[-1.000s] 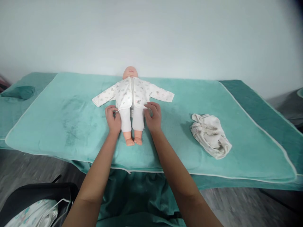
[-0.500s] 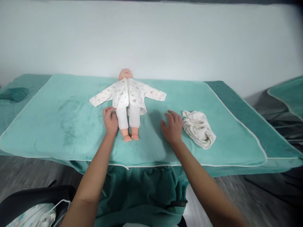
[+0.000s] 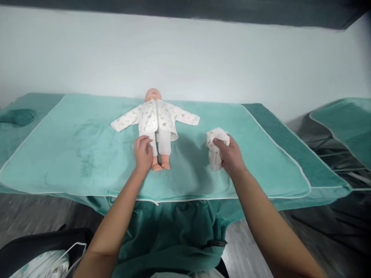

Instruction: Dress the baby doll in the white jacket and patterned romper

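A baby doll (image 3: 156, 116) lies on its back on a teal towel (image 3: 87, 154), dressed in a printed white jacket and white trousers. My left hand (image 3: 143, 153) rests with curled fingers on the doll's left trouser leg, just above its bare feet. To the right, my right hand (image 3: 228, 156) is closed on a crumpled white printed garment (image 3: 216, 146), bunched and lifted off the towel.
The towel covers a darker teal bed (image 3: 261, 116) against a white wall. A small teal pillow (image 3: 17, 116) lies at the far left. A dark basket with white cloth (image 3: 43, 255) sits on the floor at lower left. Another teal-covered bed (image 3: 344, 123) stands at the right.
My right hand left the doll's jacket hem, moved right and closed on the crumpled garment, pulling it up and leftwards. My left hand shifted from beside the jacket onto the doll's leg.
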Action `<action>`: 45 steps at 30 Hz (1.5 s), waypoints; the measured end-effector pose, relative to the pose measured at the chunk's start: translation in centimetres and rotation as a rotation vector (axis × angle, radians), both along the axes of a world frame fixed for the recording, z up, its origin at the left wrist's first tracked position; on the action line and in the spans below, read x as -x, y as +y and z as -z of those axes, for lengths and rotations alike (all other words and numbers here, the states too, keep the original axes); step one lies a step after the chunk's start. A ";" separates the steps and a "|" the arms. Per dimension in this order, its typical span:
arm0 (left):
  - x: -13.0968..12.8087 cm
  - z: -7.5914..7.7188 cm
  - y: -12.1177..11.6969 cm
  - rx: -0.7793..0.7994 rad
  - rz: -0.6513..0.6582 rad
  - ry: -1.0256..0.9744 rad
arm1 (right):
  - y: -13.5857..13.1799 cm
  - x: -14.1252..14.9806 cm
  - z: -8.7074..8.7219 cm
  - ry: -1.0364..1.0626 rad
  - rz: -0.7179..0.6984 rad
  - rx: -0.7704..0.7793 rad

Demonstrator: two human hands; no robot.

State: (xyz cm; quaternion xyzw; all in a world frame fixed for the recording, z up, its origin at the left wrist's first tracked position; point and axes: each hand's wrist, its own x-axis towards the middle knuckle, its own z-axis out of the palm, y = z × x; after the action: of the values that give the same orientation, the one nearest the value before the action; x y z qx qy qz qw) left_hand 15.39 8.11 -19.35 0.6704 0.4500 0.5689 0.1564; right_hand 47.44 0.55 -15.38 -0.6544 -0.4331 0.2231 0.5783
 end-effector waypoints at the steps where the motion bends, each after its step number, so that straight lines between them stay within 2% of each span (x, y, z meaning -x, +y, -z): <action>1: -0.4 -0.7 -0.6 0.019 0.078 0.018 | 0.7 2.2 -1.1 0.160 -0.082 0.001; 3: -1.2 -2.2 -1.7 0.107 0.276 -0.001 | 1.9 6.7 -3.5 0.335 -0.262 -0.033; 5: -1.7 -3.8 -2.4 0.246 0.470 -0.113 | 2.6 10.7 -6.0 0.360 -0.484 -0.070; 6: -1.8 -4.5 -2.7 0.314 0.525 -0.184 | 2.9 12.3 -7.1 0.334 -0.591 -0.070; 7: -1.7 -5.3 -2.9 0.367 0.542 -0.252 | 3.1 13.6 -8.1 0.270 -0.681 -0.062; 9: -1.1 -6.6 -3.1 0.405 0.473 -0.355 | 3.4 15.5 -9.7 0.044 -0.796 -0.063; 12: 0.8 -8.3 -3.2 0.342 0.346 -0.426 | 3.7 16.9 -11.4 -0.296 -0.769 -0.150; 14: 2.4 -9.5 -3.2 0.276 0.303 -0.448 | 3.8 17.4 -12.4 -0.396 -0.722 -0.225; 18: 4.6 -12.5 -3.4 0.126 0.254 -0.445 | 3.6 18.1 -15.1 -0.434 -0.742 -0.413; 20: 5.1 -14.5 -3.6 0.038 0.241 -0.453 | 3.4 18.6 -17.1 -0.427 -0.769 -0.491; 23: 5.5 -18.0 -4.0 -0.083 0.217 -0.518 | 3.3 19.2 -20.1 -0.388 -0.781 -0.525; 26: 6.0 -21.2 -4.4 -0.158 0.316 -0.615 | 3.3 19.4 -22.5 -0.336 -0.795 -0.489; 29: 6.7 -23.2 -4.8 -0.102 0.444 -0.687 | 2.8 19.5 -23.8 -0.272 -0.899 -0.401; 32: 7.4 -23.4 -5.4 0.072 0.564 -0.720 | 1.6 19.6 -24.1 -0.120 -1.009 -0.397; 35: 7.7 -22.4 -5.9 0.185 0.765 -0.755 | 0.1 19.9 -23.7 0.005 -1.100 -0.391; 37: 7.8 -21.7 -6.1 0.203 0.812 -0.727 | -0.5 20.2 -23.0 0.017 -1.117 -0.342; 41: 7.6 -21.0 -6.6 0.157 0.657 -0.509 | -0.4 20.9 -21.4 -0.089 -1.003 -0.285; 45: 7.4 -20.6 -7.1 0.218 0.578 -0.309 | 0.8 21.7 -20.1 -0.115 -0.829 -0.355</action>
State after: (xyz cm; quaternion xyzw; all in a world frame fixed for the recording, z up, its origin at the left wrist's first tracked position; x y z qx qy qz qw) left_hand 7.95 1.01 1.23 0.6555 0.2704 0.5444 0.4481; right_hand 25.78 1.33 4.76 -0.3278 -0.7216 0.3215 0.5181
